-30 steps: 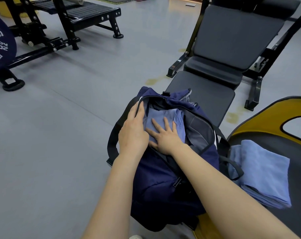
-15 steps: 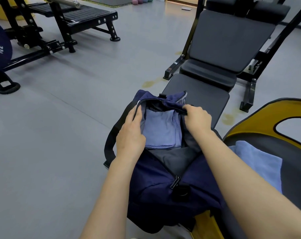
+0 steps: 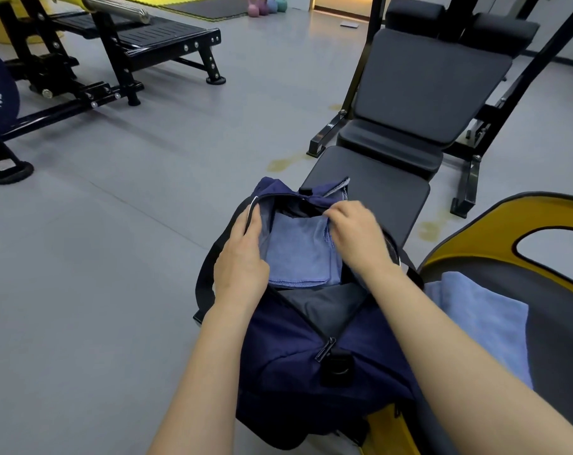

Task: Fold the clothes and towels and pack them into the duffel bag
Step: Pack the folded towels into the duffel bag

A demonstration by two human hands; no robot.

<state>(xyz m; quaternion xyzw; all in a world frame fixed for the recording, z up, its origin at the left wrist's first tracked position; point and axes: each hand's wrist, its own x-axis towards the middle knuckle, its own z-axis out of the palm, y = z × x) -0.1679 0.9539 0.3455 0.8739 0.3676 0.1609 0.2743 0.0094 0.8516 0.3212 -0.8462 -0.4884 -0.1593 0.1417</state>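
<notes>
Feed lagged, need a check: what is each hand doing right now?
Left hand: holds the left edge of the duffel bag opening.
Right hand: fingers curled, pinching the bag's far right rim above the folded towel.

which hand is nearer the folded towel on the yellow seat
Right. The right hand grips the duffel bag's right rim, on the folded towel's side; the left hand holds the far rim.

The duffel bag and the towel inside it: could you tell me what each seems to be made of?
Duffel bag: navy woven synthetic, probably nylon or polyester; matte, creasing softly, dark lining. Towel: blue terry or microfibre by its fuzzy, napped surface and stitched hem; which one is unclear.
</notes>
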